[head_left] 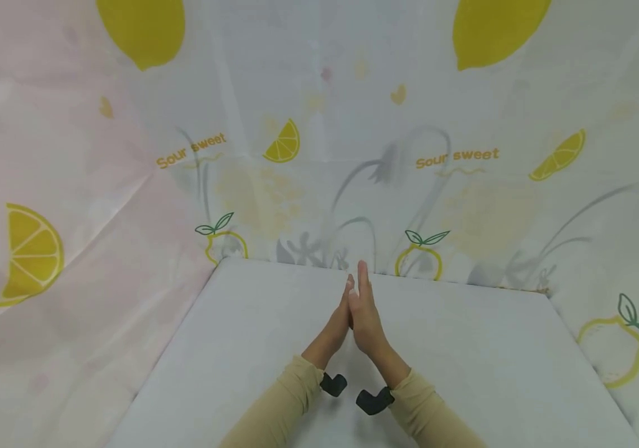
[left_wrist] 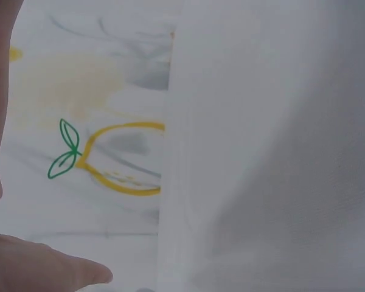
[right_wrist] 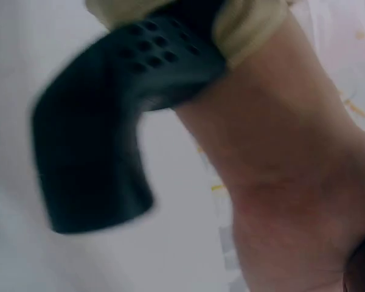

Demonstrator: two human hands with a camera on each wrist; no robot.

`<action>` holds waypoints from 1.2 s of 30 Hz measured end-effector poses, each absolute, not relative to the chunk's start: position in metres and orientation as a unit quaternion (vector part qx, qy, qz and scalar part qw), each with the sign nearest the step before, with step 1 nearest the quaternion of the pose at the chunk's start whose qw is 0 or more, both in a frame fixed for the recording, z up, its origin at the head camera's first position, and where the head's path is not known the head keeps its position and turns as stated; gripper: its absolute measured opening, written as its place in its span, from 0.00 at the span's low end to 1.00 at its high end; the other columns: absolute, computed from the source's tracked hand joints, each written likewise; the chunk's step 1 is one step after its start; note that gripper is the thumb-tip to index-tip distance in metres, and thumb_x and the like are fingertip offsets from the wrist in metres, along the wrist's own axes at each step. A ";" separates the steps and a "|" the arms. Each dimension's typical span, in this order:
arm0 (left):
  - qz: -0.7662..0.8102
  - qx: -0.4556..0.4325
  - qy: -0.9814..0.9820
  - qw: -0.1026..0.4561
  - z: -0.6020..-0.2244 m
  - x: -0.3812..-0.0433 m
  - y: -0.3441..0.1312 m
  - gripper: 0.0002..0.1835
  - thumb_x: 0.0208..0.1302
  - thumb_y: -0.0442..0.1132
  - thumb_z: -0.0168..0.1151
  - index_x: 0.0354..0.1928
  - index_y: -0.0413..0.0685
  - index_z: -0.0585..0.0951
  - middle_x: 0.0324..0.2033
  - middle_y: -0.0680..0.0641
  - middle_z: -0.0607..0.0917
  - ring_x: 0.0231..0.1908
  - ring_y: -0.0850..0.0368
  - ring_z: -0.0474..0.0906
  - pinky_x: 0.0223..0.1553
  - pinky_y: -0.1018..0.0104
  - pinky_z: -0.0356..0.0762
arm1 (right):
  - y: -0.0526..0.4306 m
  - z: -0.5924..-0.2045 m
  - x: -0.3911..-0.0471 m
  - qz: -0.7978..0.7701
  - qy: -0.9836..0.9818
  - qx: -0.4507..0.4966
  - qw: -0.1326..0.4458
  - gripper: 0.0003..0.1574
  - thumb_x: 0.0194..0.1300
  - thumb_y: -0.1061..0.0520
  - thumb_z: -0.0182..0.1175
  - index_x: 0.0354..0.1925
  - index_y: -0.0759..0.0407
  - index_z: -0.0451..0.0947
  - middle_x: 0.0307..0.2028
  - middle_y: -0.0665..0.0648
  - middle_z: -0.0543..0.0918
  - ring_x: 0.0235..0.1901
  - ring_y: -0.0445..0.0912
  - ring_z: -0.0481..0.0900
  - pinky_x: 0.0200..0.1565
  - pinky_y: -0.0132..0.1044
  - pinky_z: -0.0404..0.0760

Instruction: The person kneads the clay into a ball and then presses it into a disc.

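The left hand [head_left: 331, 330] and the right hand [head_left: 368, 320] meet palm to palm over the table [head_left: 241, 323], about midway across. A cloth [head_left: 319, 74] stands behind the table and along its left and right sides. The left wrist camera [head_left: 333, 384] and right wrist camera [head_left: 375, 401] sit apart, between the two sleeves [head_left: 437, 414].

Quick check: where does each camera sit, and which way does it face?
Head: on the head, facing forward and down at left hand and right hand, above the white table; sleeved forearms show.
Left wrist: on that wrist, facing table and lemon-print backdrop; fingers show at left.
Right wrist: on that wrist, facing a bare wrist, tan cuff and dark device.
Head and left wrist share table and backdrop.
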State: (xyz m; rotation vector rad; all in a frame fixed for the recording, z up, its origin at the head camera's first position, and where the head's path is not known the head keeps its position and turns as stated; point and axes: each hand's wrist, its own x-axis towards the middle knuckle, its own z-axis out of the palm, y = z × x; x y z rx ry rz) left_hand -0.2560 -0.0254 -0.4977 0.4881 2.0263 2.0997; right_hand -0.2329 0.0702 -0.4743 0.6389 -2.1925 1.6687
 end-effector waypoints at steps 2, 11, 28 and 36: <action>0.708 0.190 0.672 0.103 -0.499 -0.254 -0.025 0.48 0.74 0.73 0.20 0.81 0.46 0.34 0.81 0.47 0.34 0.79 0.50 0.26 0.75 0.42 0.28 | 0.072 -0.470 -0.238 0.592 -0.757 0.223 0.161 0.39 0.82 0.53 0.33 0.82 0.58 0.32 0.81 0.55 0.38 0.80 0.50 0.34 0.76 0.50 0.37; 0.722 0.258 0.630 0.128 -0.494 -0.248 -0.026 0.45 0.75 0.71 0.16 0.81 0.50 0.29 0.80 0.48 0.29 0.78 0.51 0.21 0.73 0.37 0.24 | 0.089 -0.469 -0.261 0.632 -0.736 0.197 0.142 0.37 0.84 0.52 0.27 0.81 0.62 0.30 0.81 0.60 0.37 0.80 0.51 0.34 0.77 0.51 0.36; 0.744 0.187 0.639 0.053 -0.485 -0.262 -0.034 0.45 0.75 0.72 0.22 0.82 0.55 0.33 0.81 0.52 0.34 0.79 0.53 0.26 0.75 0.43 0.26 | 0.069 -0.486 -0.223 0.630 -0.733 0.235 0.099 0.37 0.85 0.49 0.24 0.81 0.62 0.29 0.81 0.58 0.35 0.80 0.53 0.32 0.75 0.57 0.36; 0.740 0.202 0.635 0.091 -0.497 -0.255 -0.027 0.46 0.76 0.70 0.20 0.81 0.46 0.36 0.81 0.48 0.35 0.79 0.51 0.27 0.76 0.44 0.28 | 0.068 -0.466 -0.225 0.599 -0.751 0.232 0.152 0.38 0.83 0.52 0.30 0.82 0.58 0.32 0.81 0.56 0.37 0.80 0.52 0.35 0.75 0.59 0.37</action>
